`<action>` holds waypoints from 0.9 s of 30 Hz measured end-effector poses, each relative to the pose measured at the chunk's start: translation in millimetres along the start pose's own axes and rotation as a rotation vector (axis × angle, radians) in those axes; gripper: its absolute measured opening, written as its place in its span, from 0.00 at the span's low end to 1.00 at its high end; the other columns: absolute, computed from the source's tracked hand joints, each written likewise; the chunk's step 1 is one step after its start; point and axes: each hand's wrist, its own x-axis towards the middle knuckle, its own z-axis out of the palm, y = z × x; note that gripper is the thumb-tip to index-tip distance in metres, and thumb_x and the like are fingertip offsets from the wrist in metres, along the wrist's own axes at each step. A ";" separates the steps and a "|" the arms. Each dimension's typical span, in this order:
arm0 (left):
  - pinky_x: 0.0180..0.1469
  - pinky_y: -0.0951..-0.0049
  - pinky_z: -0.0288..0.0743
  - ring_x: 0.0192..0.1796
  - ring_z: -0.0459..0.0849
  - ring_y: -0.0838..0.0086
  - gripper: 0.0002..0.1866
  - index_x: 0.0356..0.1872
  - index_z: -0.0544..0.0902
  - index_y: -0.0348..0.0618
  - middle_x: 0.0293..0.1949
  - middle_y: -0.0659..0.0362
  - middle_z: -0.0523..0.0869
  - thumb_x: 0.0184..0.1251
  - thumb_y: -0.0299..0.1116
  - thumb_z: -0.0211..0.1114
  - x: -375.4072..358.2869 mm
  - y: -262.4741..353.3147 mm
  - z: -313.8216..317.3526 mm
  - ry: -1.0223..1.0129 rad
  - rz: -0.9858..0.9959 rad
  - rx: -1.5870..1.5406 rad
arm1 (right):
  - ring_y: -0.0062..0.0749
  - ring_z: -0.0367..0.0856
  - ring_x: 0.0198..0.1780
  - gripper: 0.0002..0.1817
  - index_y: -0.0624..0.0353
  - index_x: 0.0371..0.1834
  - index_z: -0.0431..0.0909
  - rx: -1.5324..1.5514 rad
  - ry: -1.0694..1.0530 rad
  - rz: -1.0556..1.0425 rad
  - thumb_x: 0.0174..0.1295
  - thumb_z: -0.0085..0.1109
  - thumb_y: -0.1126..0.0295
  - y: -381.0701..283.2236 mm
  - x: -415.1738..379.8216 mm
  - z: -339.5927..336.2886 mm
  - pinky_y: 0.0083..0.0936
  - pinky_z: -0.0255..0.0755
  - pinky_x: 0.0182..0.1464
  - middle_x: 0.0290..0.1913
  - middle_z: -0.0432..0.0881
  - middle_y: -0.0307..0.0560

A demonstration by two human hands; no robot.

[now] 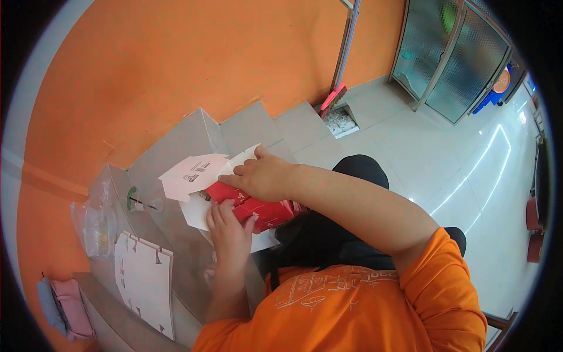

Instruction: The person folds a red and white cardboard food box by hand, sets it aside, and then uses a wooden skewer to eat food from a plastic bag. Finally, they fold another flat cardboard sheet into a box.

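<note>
A white cardboard box [196, 211] with open flaps sits in front of me on the grey step, with red printed packets [267, 214] inside it. My left hand [230, 234] presses its fingers and thumb against the near side of the red packets. Over the far side of the box, my right hand [267, 176] grips the raised white edge, one finger reaching toward the printed flap [194, 171]. Part of the packets is hidden under my right hand and forearm.
Flat white cardboard pieces [143, 281] lie at left, near a clear plastic bag [97, 226] and a cup with a green lid [135, 199]. Pink and grey pouches [71, 308] are at lower left. A pink broom [333, 100] leans by the orange wall; glass-paned doors [463, 61] stand right.
</note>
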 end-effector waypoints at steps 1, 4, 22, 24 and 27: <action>0.60 0.53 0.63 0.58 0.68 0.48 0.31 0.51 0.69 0.36 0.49 0.46 0.74 0.46 0.33 0.75 1.4 -1.4 -0.9 -0.005 -0.010 -0.015 | 0.35 0.75 0.58 0.24 0.47 0.69 0.64 0.005 -0.002 -0.001 0.68 0.42 0.67 -0.3 -0.7 1.7 0.46 0.55 0.64 0.57 0.77 0.45; 0.57 0.55 0.64 0.54 0.71 0.50 0.31 0.50 0.70 0.36 0.48 0.47 0.75 0.46 0.34 0.76 3.0 -4.4 -2.5 -0.025 -0.043 -0.074 | 0.39 0.76 0.55 0.27 0.50 0.70 0.61 -0.010 0.096 -0.043 0.65 0.46 0.68 -4.7 -2.5 9.6 0.45 0.59 0.60 0.54 0.76 0.46; 0.69 0.60 0.56 0.68 0.58 0.60 0.25 0.51 0.56 0.44 0.64 0.45 0.55 0.52 0.12 0.49 -34.6 2.8 68.8 0.490 -0.306 -1.256 | 0.40 0.73 0.52 0.19 0.38 0.50 0.79 -0.025 0.327 -0.110 0.53 0.63 0.60 -9.7 -21.3 32.8 0.38 0.65 0.54 0.45 0.70 0.46; 0.70 0.59 0.52 0.69 0.56 0.59 0.26 0.52 0.56 0.44 0.65 0.45 0.55 0.53 0.13 0.49 -32.8 -1.1 69.7 0.536 -0.214 -1.168 | 0.40 0.73 0.50 0.16 0.42 0.46 0.80 0.065 0.372 -0.079 0.52 0.64 0.63 -13.8 -19.4 37.6 0.37 0.64 0.51 0.43 0.70 0.45; 0.73 0.56 0.46 0.71 0.54 0.58 0.27 0.55 0.55 0.44 0.66 0.44 0.54 0.54 0.13 0.49 -26.8 -4.2 61.2 0.597 -0.076 -1.100 | 0.39 0.73 0.48 0.14 0.46 0.43 0.80 0.125 0.471 -0.084 0.51 0.64 0.65 -18.8 -24.7 27.6 0.35 0.62 0.48 0.42 0.70 0.44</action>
